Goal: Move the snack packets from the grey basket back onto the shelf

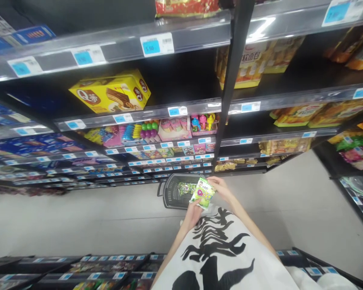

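A green and white candy bag [203, 192] is held between my two hands, above the right side of a dark grey shopping basket [172, 197]. My left hand [194, 212] grips its lower left edge, the thumb lying on the front. At the upper right corner, my right hand [220, 186] pinches the bag with its fingers closed. Inside the basket lie green patterned packets [186, 188], partly hidden behind the bag. The basket's handle sticks out to the left.
Tall snack shelves with price tags rise in front; one holds a yellow cake box [110, 94]. Colourful toy candies [148, 131] sit lower down. Bread bags [298, 114] fill shelves at right. Grey floor [109, 225] runs along the aisle, with another shelf row [109, 268] behind me.
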